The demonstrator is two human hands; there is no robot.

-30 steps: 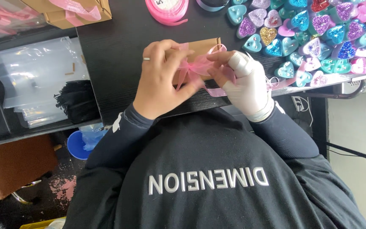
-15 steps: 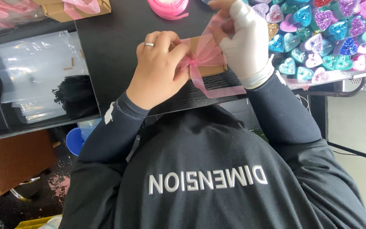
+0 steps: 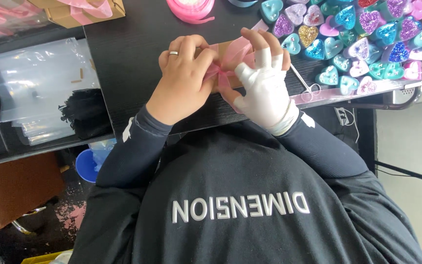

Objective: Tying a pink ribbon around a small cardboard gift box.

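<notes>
Pink ribbon (image 3: 230,61) slanting across the box (image 3: 223,49), pinched by both hands.

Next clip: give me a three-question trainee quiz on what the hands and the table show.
1. True or false: the left hand wears a ring.
2. What do both hands pinch over the small brown box? A) pink ribbon B) scissors C) a glitter heart
3. On which side of the right hand do the heart-shaped pieces lie?

Key: 1 true; 2 A; 3 its right, in picture terms.
</notes>
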